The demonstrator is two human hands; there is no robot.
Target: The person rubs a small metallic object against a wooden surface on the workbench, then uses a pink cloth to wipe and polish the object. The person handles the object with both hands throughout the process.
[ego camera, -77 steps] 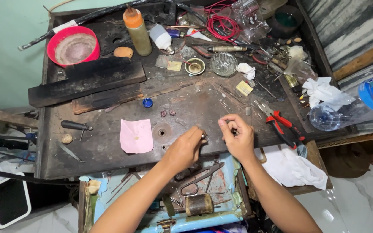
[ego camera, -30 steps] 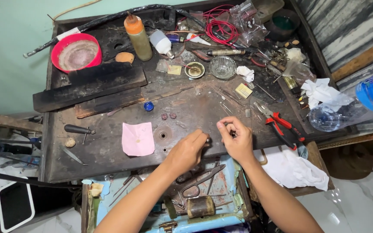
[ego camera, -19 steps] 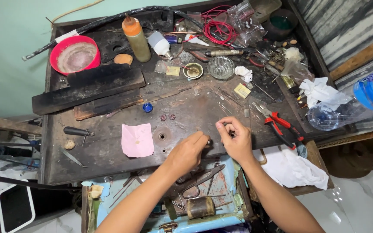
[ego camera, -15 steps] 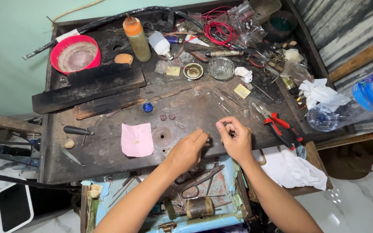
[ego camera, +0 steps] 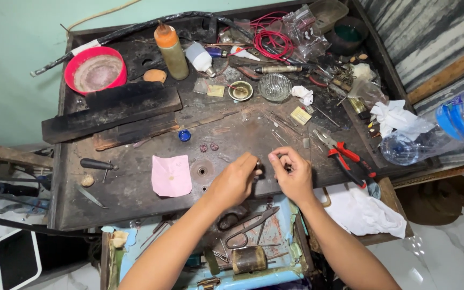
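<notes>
Dark, scorched metal workbench (ego camera: 135, 188) seen from above: left hand (ego camera: 234, 180) and right hand (ego camera: 292, 174) nearly meet, fingertips pinched on a tiny, indistinct piece (ego camera: 264, 167) at its front edge, work apparently midway, red pliers (ego camera: 350, 160) nearby.

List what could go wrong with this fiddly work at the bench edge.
1. Both hands, left hand and right hand, pinch something too small to make out at the bench's front edge; dropped, it may fall into the cluttered tray below.
2. The red-handled pliers lie near the right hand; a stray elbow might knock them.
</notes>
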